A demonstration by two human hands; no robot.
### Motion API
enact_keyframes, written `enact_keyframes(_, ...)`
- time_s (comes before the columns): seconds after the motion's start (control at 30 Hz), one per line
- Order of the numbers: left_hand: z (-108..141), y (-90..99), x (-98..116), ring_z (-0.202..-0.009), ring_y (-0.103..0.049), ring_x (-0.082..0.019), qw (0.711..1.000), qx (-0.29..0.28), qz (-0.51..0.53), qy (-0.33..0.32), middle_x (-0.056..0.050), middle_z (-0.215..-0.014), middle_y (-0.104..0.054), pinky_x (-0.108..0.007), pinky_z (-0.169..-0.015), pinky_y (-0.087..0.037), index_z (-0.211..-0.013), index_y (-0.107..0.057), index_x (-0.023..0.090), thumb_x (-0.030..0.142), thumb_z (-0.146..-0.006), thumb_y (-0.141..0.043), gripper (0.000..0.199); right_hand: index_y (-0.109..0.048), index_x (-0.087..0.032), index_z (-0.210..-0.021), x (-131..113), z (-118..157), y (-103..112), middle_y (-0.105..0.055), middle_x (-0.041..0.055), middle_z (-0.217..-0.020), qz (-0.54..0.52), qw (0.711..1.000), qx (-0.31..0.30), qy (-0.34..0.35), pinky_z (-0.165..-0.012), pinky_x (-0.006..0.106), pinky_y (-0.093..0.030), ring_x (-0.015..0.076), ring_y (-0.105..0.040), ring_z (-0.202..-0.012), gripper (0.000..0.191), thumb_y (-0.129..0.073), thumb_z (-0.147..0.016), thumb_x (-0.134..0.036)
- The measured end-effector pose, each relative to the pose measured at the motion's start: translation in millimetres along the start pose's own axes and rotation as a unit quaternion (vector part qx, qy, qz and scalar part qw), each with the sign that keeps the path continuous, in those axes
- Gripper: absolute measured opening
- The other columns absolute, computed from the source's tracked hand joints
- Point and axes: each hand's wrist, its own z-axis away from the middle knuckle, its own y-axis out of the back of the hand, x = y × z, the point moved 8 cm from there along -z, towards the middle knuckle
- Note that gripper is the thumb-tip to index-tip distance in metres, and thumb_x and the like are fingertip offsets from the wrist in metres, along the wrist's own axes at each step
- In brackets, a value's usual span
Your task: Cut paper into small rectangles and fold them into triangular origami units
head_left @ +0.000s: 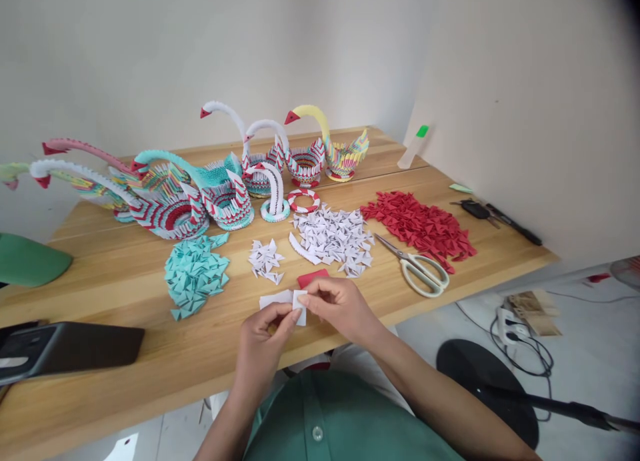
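Between my two hands is a small slip of white paper [301, 315], held upright near the table's front edge. My left hand [267, 331] pinches its lower left side. The thumb and fingers of my right hand [340, 304] grip its upper right. Behind them lie more white paper slips [275, 299] and a red piece of paper [313, 277]. Just beyond sits a small heap of folded white paper triangles [266, 259], with a larger white heap [335, 237] to its right.
Turquoise folded pieces [196, 274] lie left, red ones [423, 227] right. Scissors [425, 274] rest near the front edge. Several paper swans [173, 214] line the back. A black device [75, 349] and green object [33, 259] stand left; keys [475, 209] lie far right.
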Motion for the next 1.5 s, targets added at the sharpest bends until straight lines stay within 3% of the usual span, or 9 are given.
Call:
enact_keyframes(0.43,-1.4,-0.5,3.2,-0.062,-0.051,-0.014,1.000,0.012,0.020,0.005,-0.001,-0.064,-0.063,-0.022,-0.059,-0.041,-0.072,-0.074,0.017,0.034,-0.076,-0.069,0.018,-0.063,-0.017,-0.067,3.6,-2.5,-0.3,-0.048,-0.0040,-0.057,0.005,1.000,0.002,0.005,-0.048,0.021,-0.030,0.0085,-0.038,-0.052,0.023,-0.064,-0.082,-0.034)
enact_keyframes(1.5,-1.2,-2.7,8.7,-0.065,-0.047,-0.014,0.999,-0.029,-0.034,-0.028,0.000,-0.067,-0.056,-0.023,-0.063,-0.036,-0.071,-0.062,0.016,0.036,-0.089,-0.055,0.028,-0.058,-0.016,-0.063,2.2,-7.2,-1.8,-0.044,-0.0051,-0.056,0.004,1.000,-0.001,0.020,-0.047,0.021,-0.026,0.0075,-0.035,-0.051,0.022,-0.064,-0.080,-0.028)
